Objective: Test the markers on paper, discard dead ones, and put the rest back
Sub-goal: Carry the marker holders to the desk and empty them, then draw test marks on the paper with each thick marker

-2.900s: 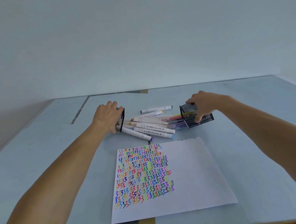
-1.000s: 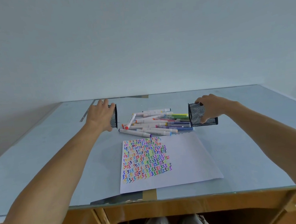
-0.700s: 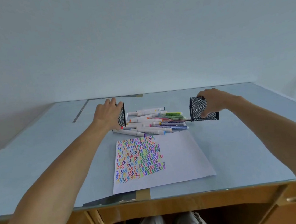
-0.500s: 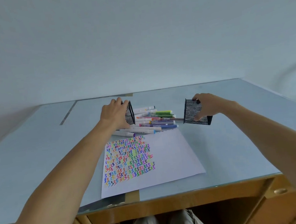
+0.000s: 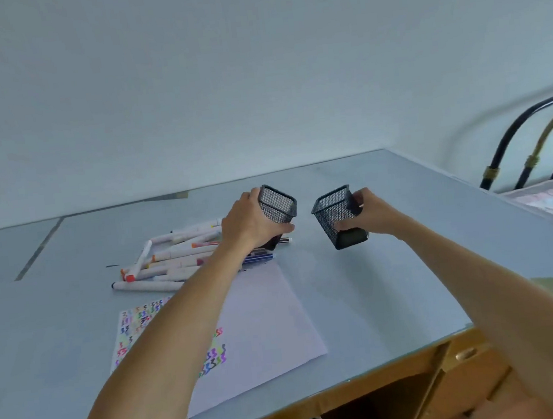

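The markers (image 5: 174,259) lie in a loose heap on the table (image 5: 362,289), left of centre in the frame, just above the paper (image 5: 263,320) with its rows of colour squiggles. To their right, 2 black mesh cups are tilted, mouths up and apparently empty, likely being stood upright to take the tested markers back. The left hand (image 5: 246,226) grasps the left cup (image 5: 276,206); the right hand (image 5: 373,214) grasps the right cup (image 5: 335,216).

left forearm (image 5: 166,340) hides part of paper (image 5: 263,326).
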